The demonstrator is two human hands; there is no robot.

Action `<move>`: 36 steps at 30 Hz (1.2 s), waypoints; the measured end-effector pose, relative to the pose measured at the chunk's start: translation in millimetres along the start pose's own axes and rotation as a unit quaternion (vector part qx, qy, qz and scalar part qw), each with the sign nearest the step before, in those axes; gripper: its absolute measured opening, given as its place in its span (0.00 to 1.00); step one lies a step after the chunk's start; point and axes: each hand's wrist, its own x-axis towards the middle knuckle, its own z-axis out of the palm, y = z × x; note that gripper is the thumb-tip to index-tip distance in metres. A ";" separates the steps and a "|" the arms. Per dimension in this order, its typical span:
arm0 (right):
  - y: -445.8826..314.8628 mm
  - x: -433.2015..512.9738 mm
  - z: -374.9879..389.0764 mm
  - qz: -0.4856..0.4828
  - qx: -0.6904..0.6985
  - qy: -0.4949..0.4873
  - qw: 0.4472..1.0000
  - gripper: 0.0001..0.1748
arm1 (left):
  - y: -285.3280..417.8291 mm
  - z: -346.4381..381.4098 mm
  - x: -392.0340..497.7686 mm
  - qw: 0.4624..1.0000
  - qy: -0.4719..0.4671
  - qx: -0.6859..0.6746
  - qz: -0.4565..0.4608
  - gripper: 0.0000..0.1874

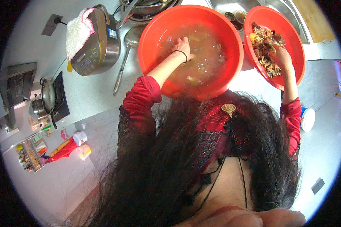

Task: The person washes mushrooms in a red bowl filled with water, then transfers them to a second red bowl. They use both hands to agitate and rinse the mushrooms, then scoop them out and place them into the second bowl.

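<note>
A large red plastic basin (147, 54) holds murky brown water (201, 68) with pale and greenish bits in it. My left hand (183, 47), a black band at the wrist, dips into this water. Its fingertips are partly hidden below the surface, so any hold is unclear. To the right, a second red plastic basin (297, 56) leans tilted by the sink. Brown and yellowish mushroom pieces (265, 42) lie heaped inside it. My right hand (282, 59) reaches in over its right side and touches the heap. The fingers are turned away from view, and their grip cannot be made out.
Left of the large basin are a skimmer ladle (126, 54) and a rice cooker (98, 48) with a white cloth (79, 32) on it. Behind stand a metal pan (150, 10) and a steel sink (233, 4). A wooden board (315, 21) lies far right. A wok (47, 96) sits at left.
</note>
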 end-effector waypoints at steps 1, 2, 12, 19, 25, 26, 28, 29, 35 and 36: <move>-1.2 -3.1 -3.8 0.017 0.029 0.033 0.999 0.20 | 3.1 0.3 0.4 1.000 0.022 -0.008 0.001 0.44; -6.6 -8.1 -9.1 0.003 0.042 0.099 0.994 0.19 | 4.8 -0.7 2.1 0.999 0.026 -0.028 -0.006 0.43; -199.7 16.9 -13.8 -0.262 0.167 0.056 0.949 0.17 | 18.1 1.9 50.2 0.959 0.259 0.033 0.114 0.28; -271.3 73.7 31.1 -0.247 0.075 -0.024 0.966 0.20 | 5.7 18.1 80.1 0.958 0.253 0.106 0.086 0.18; -285.9 59.8 39.8 -0.191 0.049 -0.123 0.973 0.22 | -5.7 12.4 57.4 0.974 0.179 0.134 0.042 0.17; -287.1 52.1 40.9 -0.182 0.054 -0.134 0.973 0.22 | -7.0 11.2 51.2 0.980 0.145 0.134 0.026 0.17; -289.0 35.2 43.1 -0.197 0.061 -0.141 0.968 0.18 | -9.1 8.4 39.4 0.987 0.083 0.137 -0.006 0.18; -289.7 26.5 44.1 -0.221 0.032 -0.147 0.964 0.17 | -11.2 7.9 32.5 0.991 0.066 0.116 -0.012 0.19; -292.9 -20.5 55.0 -0.311 -0.021 -0.199 0.929 0.17 | -21.0 18.5 -11.4 0.995 0.009 0.100 -0.017 0.17; -293.1 -27.4 57.2 -0.344 -0.034 -0.207 0.915 0.20 | -22.6 20.1 -17.8 0.995 0.008 0.094 -0.016 0.17</move>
